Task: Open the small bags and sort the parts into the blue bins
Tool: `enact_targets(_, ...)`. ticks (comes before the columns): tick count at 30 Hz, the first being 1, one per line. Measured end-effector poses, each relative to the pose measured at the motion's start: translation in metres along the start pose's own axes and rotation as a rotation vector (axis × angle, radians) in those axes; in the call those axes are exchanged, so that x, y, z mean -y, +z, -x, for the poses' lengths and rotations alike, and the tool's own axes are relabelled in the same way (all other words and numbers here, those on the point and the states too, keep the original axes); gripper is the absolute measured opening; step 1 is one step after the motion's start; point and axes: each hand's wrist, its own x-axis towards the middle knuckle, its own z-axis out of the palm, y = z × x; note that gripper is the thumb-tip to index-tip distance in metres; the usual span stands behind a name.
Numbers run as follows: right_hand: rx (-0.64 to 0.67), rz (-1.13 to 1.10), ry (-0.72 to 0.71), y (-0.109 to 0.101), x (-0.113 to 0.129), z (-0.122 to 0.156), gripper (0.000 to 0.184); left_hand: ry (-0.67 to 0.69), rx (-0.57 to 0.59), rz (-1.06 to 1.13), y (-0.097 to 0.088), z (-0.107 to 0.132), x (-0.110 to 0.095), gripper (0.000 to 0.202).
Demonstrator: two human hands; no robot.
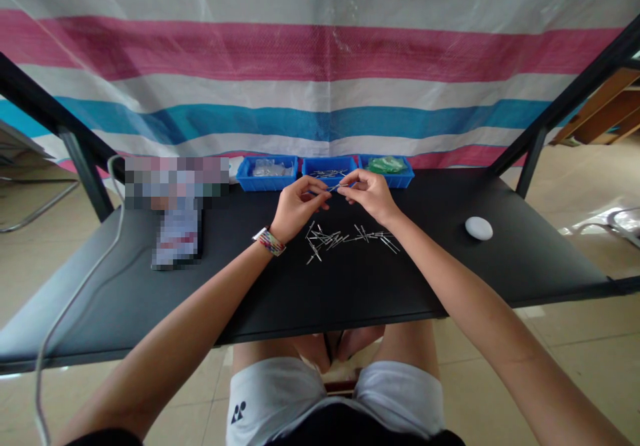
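My left hand [299,207] and my right hand [371,196] are raised close together in front of the middle bin, fingertips pinched. A thin silver metal pin [334,187] runs between the fingertips of both hands; its ends are partly hidden by the fingers. On the black tabletop below lies a loose pile of similar metal pins [325,238], with another cluster of pins [373,234] just to the right. Beyond my hands, the middle blue bin [306,163] contains more thin metal pieces. A patterned band circles my left wrist.
Left of the middle bin is a blue bin [245,178] with clear plastic pieces; right of it, a blue bin [400,181] holds green ones. A white rounded object [479,228] sits at right. A pale cable [85,278] crosses the left side near blurred items [177,226].
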Motion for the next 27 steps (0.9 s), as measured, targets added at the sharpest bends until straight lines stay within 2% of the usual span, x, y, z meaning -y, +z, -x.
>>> enact_targets(9, 0.039, -0.028, 0.04, 0.0, 0.008, 0.003, 0.044, 0.003, 0.004, -0.021, -0.002, 0.001, -0.004, 0.036)
enact_targets(16, 0.106, 0.073, 0.026, -0.009, 0.007, 0.001, 0.039, 0.026, 0.028, -0.088, -0.003, 0.001, 0.0, 0.023)
enact_targets(24, 0.207, -0.078, 0.102, -0.008, 0.009, 0.003, 0.038, -0.014, 0.042, -0.033, -0.004, -0.001, 0.003, 0.025)
enact_targets(27, 0.207, -0.11, 0.122, -0.007, 0.01, 0.005, 0.037, -0.026, 0.056, 0.004, -0.004, -0.001, 0.001, 0.027)
